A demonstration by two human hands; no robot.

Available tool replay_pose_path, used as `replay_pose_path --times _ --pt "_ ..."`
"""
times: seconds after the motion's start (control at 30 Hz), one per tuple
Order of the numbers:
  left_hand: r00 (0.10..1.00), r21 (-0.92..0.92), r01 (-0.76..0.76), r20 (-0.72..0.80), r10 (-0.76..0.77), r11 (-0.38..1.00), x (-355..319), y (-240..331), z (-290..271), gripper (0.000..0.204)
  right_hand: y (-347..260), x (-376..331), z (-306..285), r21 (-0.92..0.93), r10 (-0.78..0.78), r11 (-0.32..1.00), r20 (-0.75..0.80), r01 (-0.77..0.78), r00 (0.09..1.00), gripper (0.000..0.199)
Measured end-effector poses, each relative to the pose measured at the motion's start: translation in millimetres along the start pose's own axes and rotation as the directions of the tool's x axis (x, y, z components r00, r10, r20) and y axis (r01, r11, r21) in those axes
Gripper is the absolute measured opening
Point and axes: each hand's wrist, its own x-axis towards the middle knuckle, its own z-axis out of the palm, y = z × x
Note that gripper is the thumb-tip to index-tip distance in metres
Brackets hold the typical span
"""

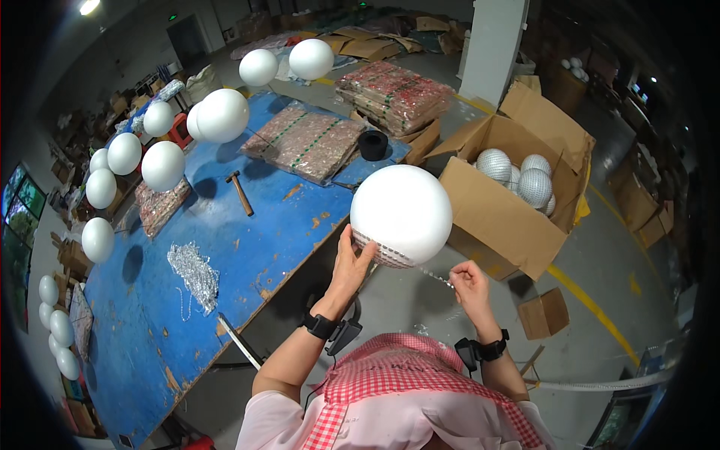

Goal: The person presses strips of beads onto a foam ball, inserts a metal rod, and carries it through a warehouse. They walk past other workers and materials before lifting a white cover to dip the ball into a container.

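A large white ball stands in front of me, just past the table's near edge. Rows of small silver pieces wrap its underside. My left hand grips the ball's lower left, thumb pressed on the rows and fingers partly hidden beside it. From the underside a thin silver bead strand runs right to my right hand, whose fingertips pinch it. What supports the ball from below is mostly hidden. On the blue table lies a heap of silver strands.
A hammer, a black tape roll and wrapped flat packs lie on the table. Several white balls stand along its far and left sides. On the right, an open carton holds silver-covered balls. A small carton sits on the floor.
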Motion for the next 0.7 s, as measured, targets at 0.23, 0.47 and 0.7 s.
replay_pose_path --times 0.23,0.47,0.7 --pt "0.999 0.068 -0.01 -0.05 0.013 0.998 4 -3 0 0.086 -17 -22 -1 -0.452 -0.442 0.736 0.243 0.504 0.864 0.009" --pt "0.988 -0.007 0.081 -0.129 -0.081 0.997 1 10 6 0.081 -33 -35 11 -0.341 -0.216 0.908 0.115 0.243 0.97 0.011" --pt "0.987 0.113 -0.007 -0.158 0.025 0.994 3 -1 7 0.089 -34 -40 6 -0.29 -0.068 0.945 0.275 0.15 0.959 0.012"
